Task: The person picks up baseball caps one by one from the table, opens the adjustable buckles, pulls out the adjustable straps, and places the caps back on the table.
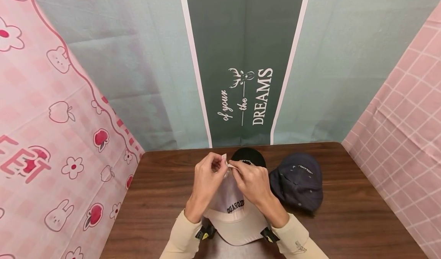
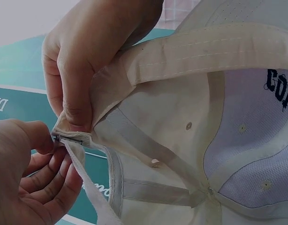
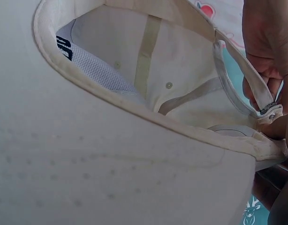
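A cream baseball cap (image 1: 237,228) with dark COLORADO lettering lies below both hands, its brim toward the wearer and its inside showing in the wrist views. At its back, my left hand (image 1: 209,176) pinches the adjustment strap (image 2: 90,185) beside a small metal buckle (image 2: 71,139). My right hand (image 1: 253,182) pinches the cream band (image 2: 106,89) at the buckle's other side, thumb and fingertips pressed on the fabric. The two hands' fingertips nearly meet. In the right wrist view the strap (image 3: 249,75) forms a loop at the cap's rear opening.
A black cap (image 1: 249,155) sits behind the right hand, partly hidden by it. To the right lies a navy cap (image 1: 298,182) on the brown wooden table (image 1: 155,209). Fabric curtains stand behind and on both sides, with a green printed panel (image 1: 246,29) at the back.
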The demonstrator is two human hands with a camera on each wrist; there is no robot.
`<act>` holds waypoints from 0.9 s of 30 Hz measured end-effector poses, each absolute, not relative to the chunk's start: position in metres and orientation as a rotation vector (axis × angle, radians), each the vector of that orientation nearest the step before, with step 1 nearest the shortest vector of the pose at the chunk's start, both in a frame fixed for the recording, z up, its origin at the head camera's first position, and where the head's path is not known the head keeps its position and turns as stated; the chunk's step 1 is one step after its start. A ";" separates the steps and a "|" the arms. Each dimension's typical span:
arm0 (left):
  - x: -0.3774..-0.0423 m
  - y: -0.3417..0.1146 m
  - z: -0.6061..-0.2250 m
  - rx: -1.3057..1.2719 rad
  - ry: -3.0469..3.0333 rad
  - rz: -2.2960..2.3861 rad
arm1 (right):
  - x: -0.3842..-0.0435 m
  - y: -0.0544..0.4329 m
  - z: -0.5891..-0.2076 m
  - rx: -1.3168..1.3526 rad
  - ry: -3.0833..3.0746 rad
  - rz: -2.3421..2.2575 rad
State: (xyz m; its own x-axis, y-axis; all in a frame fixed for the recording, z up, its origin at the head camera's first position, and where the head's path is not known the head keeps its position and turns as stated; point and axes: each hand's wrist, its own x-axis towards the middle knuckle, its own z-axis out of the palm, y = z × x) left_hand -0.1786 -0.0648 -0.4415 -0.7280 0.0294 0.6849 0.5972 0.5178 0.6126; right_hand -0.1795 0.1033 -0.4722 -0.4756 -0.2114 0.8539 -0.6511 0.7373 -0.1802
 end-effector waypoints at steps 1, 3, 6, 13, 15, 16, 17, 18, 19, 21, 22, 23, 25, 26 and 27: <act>-0.178 -0.064 -0.442 -0.506 -2.142 -1.193 | -0.179 0.104 -0.473 0.649 -2.043 0.622; -0.178 -0.064 -0.442 -0.503 -2.145 -1.192 | -0.179 0.104 -0.474 0.646 -2.044 0.622; -0.178 -0.063 -0.444 -0.501 -2.147 -1.186 | -0.178 0.105 -0.476 0.642 -2.048 0.624; -0.177 -0.061 -0.445 -0.510 -2.153 -1.179 | -0.177 0.106 -0.477 0.635 -2.049 0.630; -0.178 -0.061 -0.445 -0.513 -2.152 -1.175 | -0.177 0.106 -0.478 0.633 -2.048 0.630; -0.178 -0.061 -0.446 -0.514 -2.151 -1.171 | -0.177 0.106 -0.478 0.632 -2.048 0.631; -0.178 -0.061 -0.446 -0.515 -2.150 -1.168 | -0.177 0.106 -0.478 0.631 -2.047 0.632; -0.178 -0.061 -0.446 -0.516 -2.149 -1.164 | -0.177 0.107 -0.478 0.632 -2.047 0.632; -0.178 -0.061 -0.446 -0.518 -2.148 -1.161 | -0.177 0.107 -0.478 0.631 -2.047 0.633; -0.178 -0.061 -0.447 -0.521 -2.145 -1.155 | -0.176 0.107 -0.479 0.631 -2.044 0.633; -0.178 -0.061 -0.447 -0.523 -2.144 -1.152 | -0.176 0.107 -0.479 0.630 -2.043 0.632; -0.178 -0.061 -0.448 -0.526 -2.143 -1.149 | -0.176 0.107 -0.479 0.630 -2.041 0.630; -0.178 -0.061 -0.448 -0.530 -2.140 -1.140 | -0.176 0.107 -0.479 0.631 -2.039 0.628; -0.178 -0.061 -0.448 -0.531 -2.140 -1.135 | -0.176 0.107 -0.480 0.631 -2.039 0.627; -0.178 -0.061 -0.448 -0.532 -2.140 -1.130 | -0.176 0.107 -0.480 0.632 -2.038 0.626</act>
State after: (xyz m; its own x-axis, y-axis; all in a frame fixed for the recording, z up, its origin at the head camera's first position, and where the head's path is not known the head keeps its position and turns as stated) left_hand -0.1778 -0.0607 -0.4481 -0.7051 0.0503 0.7074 0.6125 0.5460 0.5716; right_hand -0.1760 0.1069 -0.4797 -0.4778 -0.1951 0.8565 -0.6423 0.7428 -0.1892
